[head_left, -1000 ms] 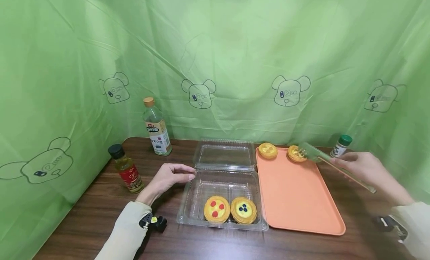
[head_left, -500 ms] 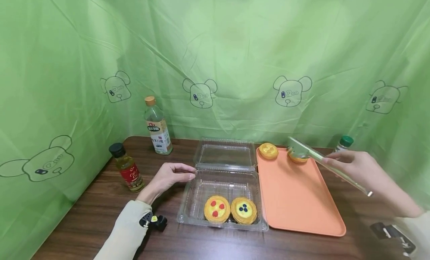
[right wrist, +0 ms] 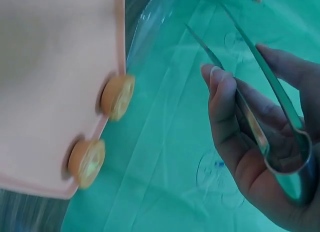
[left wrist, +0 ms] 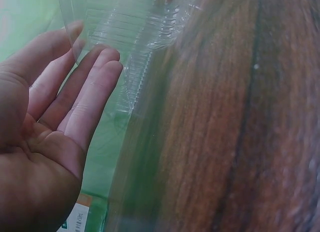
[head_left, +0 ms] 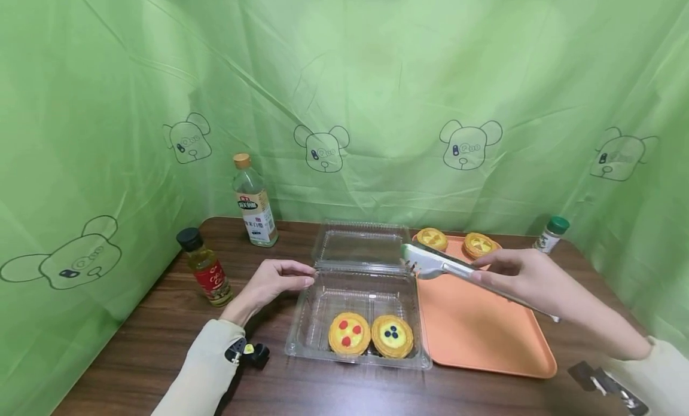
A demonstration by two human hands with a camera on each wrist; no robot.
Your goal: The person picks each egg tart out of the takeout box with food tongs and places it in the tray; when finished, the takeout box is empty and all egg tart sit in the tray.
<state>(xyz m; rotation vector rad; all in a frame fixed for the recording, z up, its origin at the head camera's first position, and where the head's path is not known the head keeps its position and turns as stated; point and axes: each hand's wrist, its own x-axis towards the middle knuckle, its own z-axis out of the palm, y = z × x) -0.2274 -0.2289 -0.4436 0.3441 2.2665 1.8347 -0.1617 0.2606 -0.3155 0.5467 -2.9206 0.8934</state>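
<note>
From my head I see the red-dotted tart and blue-dotted tart side by side in the clear container, and two more tarts at the orange tray's far end. Only at my right wrist do the tongs show both arms spread, gripped in my right hand; my left wrist best shows my left hand pinching the container's edge.
</note>
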